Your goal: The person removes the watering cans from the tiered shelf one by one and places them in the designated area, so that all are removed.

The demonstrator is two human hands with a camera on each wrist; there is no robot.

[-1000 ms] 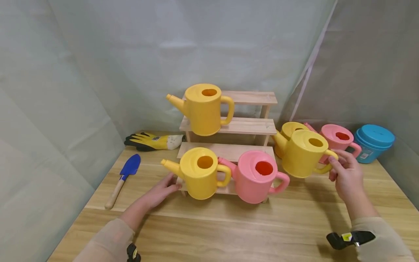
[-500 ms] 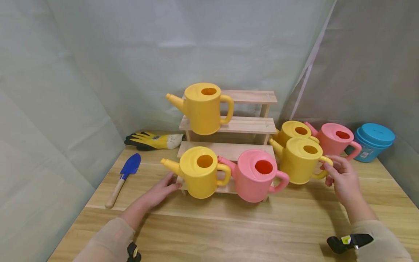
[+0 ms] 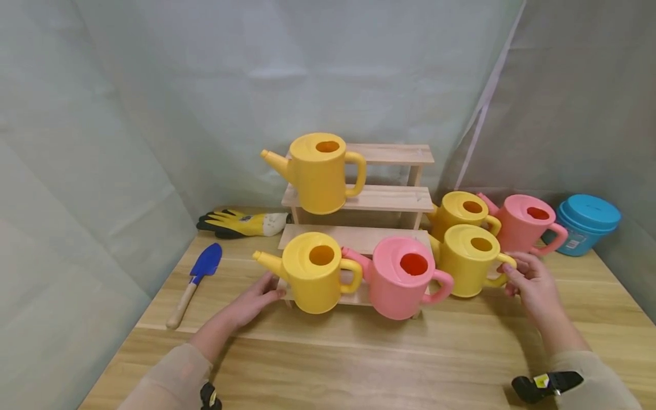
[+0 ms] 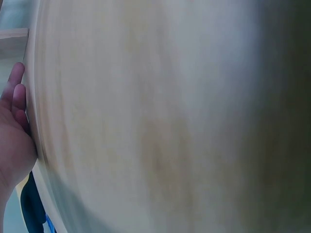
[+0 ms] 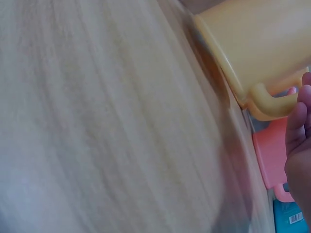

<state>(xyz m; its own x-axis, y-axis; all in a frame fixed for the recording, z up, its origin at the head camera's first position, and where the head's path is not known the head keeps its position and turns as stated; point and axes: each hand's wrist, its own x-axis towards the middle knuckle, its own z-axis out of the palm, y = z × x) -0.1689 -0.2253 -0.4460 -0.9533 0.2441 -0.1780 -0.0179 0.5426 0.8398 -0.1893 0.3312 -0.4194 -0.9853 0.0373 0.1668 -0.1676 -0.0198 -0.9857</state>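
Note:
My right hand (image 3: 533,285) pinches the handle of a yellow watering can (image 3: 468,265), which stands right of the stepped wooden shelf (image 3: 359,236). In the right wrist view the can's base (image 5: 243,53) looks down at or very near the tabletop. With thumb and fingers extended, my left hand (image 3: 253,302) rests at the left end of the lowest step; some fingers are hidden. On that step sit another yellow watering can (image 3: 312,279) and a pink one (image 3: 400,279). A further yellow can (image 3: 320,176) stands higher on the shelf.
Behind the held can are a yellow watering can (image 3: 458,208) and a pink watering can (image 3: 525,225), with a lidded blue tub (image 3: 586,222) at far right. Left of the shelf lie yellow-black gloves (image 3: 241,223) and a blue trowel (image 3: 205,262). Fabric walls (image 3: 333,68) enclose the table.
My right hand has lowered the yellow watering can toward the tabletop, bringing it nearer to me in front of the other yellow can. The left hand stays in place.

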